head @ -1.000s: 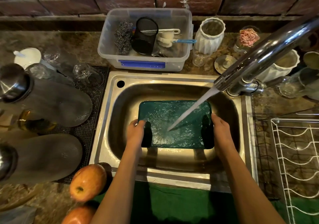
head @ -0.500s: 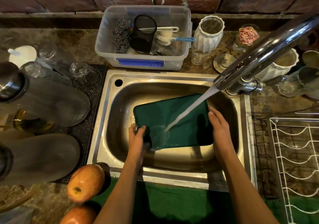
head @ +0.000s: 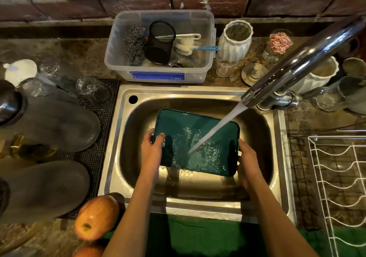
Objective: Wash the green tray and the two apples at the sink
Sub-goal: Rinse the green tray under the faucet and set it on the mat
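Observation:
The green tray (head: 186, 129) is held over the steel sink (head: 198, 95) under a stream of water from the chrome tap (head: 297, 64). Water splashes on its middle. My left hand (head: 151, 151) grips the tray's left edge, thumb on top. My right hand (head: 247, 159) grips its right edge. The tray's right side sits lower than its left. One apple (head: 96, 217) lies on the counter at the sink's front left corner. A second apple (head: 89, 251) shows partly at the bottom edge, just below the first.
A clear plastic tub (head: 158, 76) with scourers, a mesh cup and brushes stands behind the sink. Glasses and dark pan lids (head: 55, 126) rest on a mat at the left. White vases (head: 235, 42) and jars stand behind the tap. A white wire rack (head: 340, 187) is at the right.
The tray went from level to tipped down at its left, and now tips the other way, right side lower. Both hands kept their hold on its edges.

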Demonstrator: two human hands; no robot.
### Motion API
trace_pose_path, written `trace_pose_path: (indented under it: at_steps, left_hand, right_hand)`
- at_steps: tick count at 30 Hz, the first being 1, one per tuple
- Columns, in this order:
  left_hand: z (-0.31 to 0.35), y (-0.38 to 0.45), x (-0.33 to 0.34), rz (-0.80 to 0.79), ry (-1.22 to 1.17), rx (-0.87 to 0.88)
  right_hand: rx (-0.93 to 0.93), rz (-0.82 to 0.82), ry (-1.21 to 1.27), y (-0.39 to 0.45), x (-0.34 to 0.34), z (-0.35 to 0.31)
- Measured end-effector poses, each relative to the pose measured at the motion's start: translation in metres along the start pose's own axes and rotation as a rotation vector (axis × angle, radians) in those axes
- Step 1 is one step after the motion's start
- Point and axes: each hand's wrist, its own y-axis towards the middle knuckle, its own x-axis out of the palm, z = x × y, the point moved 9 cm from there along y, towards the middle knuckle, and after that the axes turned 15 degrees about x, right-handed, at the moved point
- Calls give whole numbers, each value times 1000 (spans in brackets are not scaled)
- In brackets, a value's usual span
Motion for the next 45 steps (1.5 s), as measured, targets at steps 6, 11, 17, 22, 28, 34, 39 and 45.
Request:
trace_pose_path:
  at_steps: [6, 11, 17, 22, 28, 34, 39, 45]
  left_hand:
    - [-35, 9, 3, 0, -12, -137]
    - [-61, 10, 3, 1, 30, -224]
    - [-67, 20, 9, -57, 113, -224]
    - [-67, 27, 10, -88, 195, -181]
    - [-68, 31, 8, -93, 289, -144]
    - [-74, 32, 5, -111, 336, -159]
    - [-83, 31, 2, -124, 359, -160]
    - [-78, 29, -3, -122, 470, -138]
  right_hand:
    - [46, 62, -24, 17, -6, 1]
    - [75, 61, -82, 36, -5, 3]
    - [87, 147, -77, 56, -8, 5]
    - [107, 150, -136, 64, -7, 11]
    - [52, 151, -159, 65, -3, 15]
    - [27, 147, -180, 67, -5, 15]
    - [34, 127, -145, 69, -6, 16]
    - [13, 162, -203, 67, -11, 12]
